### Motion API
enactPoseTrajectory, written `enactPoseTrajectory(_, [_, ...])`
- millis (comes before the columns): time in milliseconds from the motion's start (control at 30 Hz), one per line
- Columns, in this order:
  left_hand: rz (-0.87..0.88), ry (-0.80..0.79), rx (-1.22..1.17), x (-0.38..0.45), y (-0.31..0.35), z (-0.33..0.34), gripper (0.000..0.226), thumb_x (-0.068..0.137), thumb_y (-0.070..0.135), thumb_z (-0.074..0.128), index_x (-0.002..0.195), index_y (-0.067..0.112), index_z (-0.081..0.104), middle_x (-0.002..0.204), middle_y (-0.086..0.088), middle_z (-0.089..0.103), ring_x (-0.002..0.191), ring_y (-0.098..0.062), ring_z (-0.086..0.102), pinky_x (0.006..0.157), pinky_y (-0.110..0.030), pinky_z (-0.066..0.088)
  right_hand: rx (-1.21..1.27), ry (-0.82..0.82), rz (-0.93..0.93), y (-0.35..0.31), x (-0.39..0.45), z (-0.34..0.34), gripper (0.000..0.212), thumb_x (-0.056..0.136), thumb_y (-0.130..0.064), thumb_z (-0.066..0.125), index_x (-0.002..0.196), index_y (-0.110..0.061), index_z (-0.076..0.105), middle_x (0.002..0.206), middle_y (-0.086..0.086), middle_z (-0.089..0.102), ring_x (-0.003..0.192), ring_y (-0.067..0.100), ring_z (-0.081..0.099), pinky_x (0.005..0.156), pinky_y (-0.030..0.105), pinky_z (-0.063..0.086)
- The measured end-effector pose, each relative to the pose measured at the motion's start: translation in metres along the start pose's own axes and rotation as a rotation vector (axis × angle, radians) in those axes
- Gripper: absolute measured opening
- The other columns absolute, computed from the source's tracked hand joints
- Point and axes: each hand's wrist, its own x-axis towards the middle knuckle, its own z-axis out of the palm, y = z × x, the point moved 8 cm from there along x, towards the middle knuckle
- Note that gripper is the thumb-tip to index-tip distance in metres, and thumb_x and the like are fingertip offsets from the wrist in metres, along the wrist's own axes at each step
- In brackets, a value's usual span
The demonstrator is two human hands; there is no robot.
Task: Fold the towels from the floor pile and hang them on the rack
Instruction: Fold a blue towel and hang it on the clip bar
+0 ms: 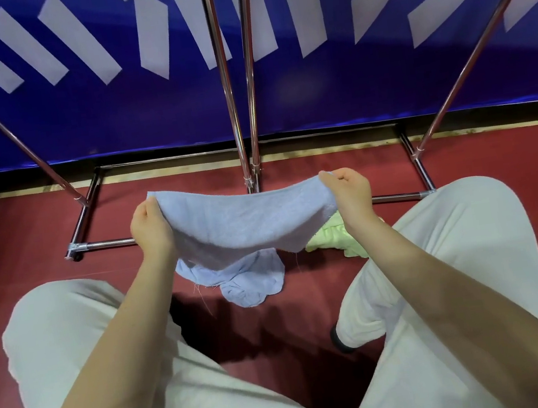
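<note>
Light-blue towel (246, 222) hangs stretched between both hands at the centre of the frame, held above the red floor (16, 239) with its middle sagging toward the viewer. At the towel's left end the left hand (150, 225) has its fingers curled round the cloth, and the right hand (348, 189) pinches the right end, thumb on top; the two hands are well apart, a towel's width between them. Below the held towel, a second light-blue towel (251, 282) lies crumpled on the floor, loose threads trailing from its edge, and a pale green towel (331, 240) lies bunched just to its right, partly hidden by the right forearm. The chrome rack (226, 82) stands behind the hands, its upright tubes rising to the top of the frame and its base bars lying on the floor. A blue banner with white strokes (74, 110) fills the upper half. The person's knees in pale trousers (71, 335) occupy the lower left and right.
</note>
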Motion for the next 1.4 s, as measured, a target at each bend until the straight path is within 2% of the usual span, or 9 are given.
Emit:
enactPoseTrajectory(133, [-0.31,-0.052,-0.07,-0.016,-0.026,0.016,0.024,0.091,0.024,0.052,0.068,0.021,0.046,0.069,0.006,0.042,0.065,-0.013,0.037,0.057,-0.027,0.033,0.021,0.054,0.045,0.011,-0.001,0.007,0.009,0.085,-0.016,0.066,0.082,-0.008,0.061,0.073,-0.008,0.057,0.072,0.011,0.052,0.065,0.023,0.042])
enactPoseTrajectory(233, [-0.385,-0.132,-0.134,-0.037,-0.03,0.035,0.019,0.093,0.025,0.056,0.077,0.017,0.058,0.074,0.003,0.057,0.066,-0.012,0.052,0.06,-0.025,0.042,0.045,0.011,0.109,0.023,-0.007,0.023,0.008,0.085,-0.013,0.065,0.077,-0.013,0.061,0.079,-0.004,0.061,0.081,0.017,0.057,0.078,0.035,0.049])
enactPoseTrajectory(400, [-0.355,-0.238,-0.146,-0.063,-0.022,0.063,0.018,0.095,0.031,0.056,0.089,0.016,0.065,0.077,0.005,0.061,0.073,-0.01,0.058,0.063,-0.025,0.045,0.048,-0.137,0.13,0.024,-0.024,0.055,0.005,0.084,-0.011,0.063,0.08,-0.014,0.064,0.079,-0.002,0.064,0.077,0.018,0.06,0.073,0.036,0.049])
enactPoseTrajectory(567, [-0.301,-0.343,-0.174,-0.083,-0.012,0.09,0.026,0.098,0.028,0.049,0.078,0.016,0.062,0.073,0.006,0.058,0.075,-0.006,0.056,0.077,-0.025,0.047,0.057,-0.247,0.054,0.006,-0.045,0.081,0.004,0.086,-0.014,0.061,0.083,-0.016,0.064,0.076,-0.005,0.065,0.073,0.01,0.061,0.072,0.033,0.051])
enactPoseTrajectory(700, [-0.258,-0.349,-0.175,-0.089,-0.004,0.103,0.031,0.095,0.021,0.05,0.064,0.02,0.045,0.062,0.007,0.04,0.055,-0.003,0.04,0.053,-0.018,0.038,0.073,-0.261,-0.032,-0.013,-0.051,0.092,0.012,0.085,-0.013,0.06,0.078,-0.022,0.059,0.067,-0.008,0.063,0.065,0.01,0.058,0.066,0.033,0.048])
enactPoseTrajectory(833, [-0.189,-0.41,-0.18,-0.095,0.005,0.119,0.042,0.097,0.012,0.045,0.059,0.022,0.031,0.055,0.01,0.028,0.051,-0.004,0.027,0.051,-0.018,0.027,0.088,-0.198,-0.071,-0.024,-0.049,0.091,0.018,0.087,-0.012,0.06,0.075,-0.024,0.058,0.065,-0.011,0.062,0.062,0.004,0.057,0.064,0.025,0.046])
enactPoseTrajectory(1167, [-0.188,-0.466,-0.191,-0.096,0.01,0.131,0.04,0.098,0.013,0.044,0.059,0.022,0.041,0.048,0.014,0.038,0.044,-0.002,0.036,0.048,-0.015,0.032,0.187,-0.13,-0.094,-0.035,-0.037,0.08,0.009,0.089,-0.012,0.059,0.094,-0.007,0.065,0.08,-0.001,0.068,0.074,0.009,0.064,0.07,0.026,0.052])
enactPoseTrajectory(1300, [-0.225,-0.51,-0.224,-0.095,0.008,0.13,0.026,0.099,0.023,0.045,0.08,0.018,0.062,0.065,0.007,0.053,0.055,-0.004,0.047,0.054,-0.018,0.037,0.099,-0.323,-0.195,-0.046,-0.044,0.093,0.021,0.093,-0.004,0.05,0.098,-0.012,0.069,0.079,0.001,0.068,0.074,0.011,0.065,0.074,0.025,0.054])
enactPoseTrajectory(1400, [-0.205,-0.536,-0.208,-0.092,0.011,0.126,0.027,0.097,0.028,0.048,0.097,0.012,0.071,0.072,0.003,0.062,0.057,-0.006,0.053,0.047,-0.016,0.04,-0.092,-0.356,-0.359,-0.058,-0.048,0.095,0.019,0.09,-0.005,0.057,0.099,-0.012,0.072,0.081,-0.008,0.063,0.073,-0.002,0.06,0.075,0.015,0.048])
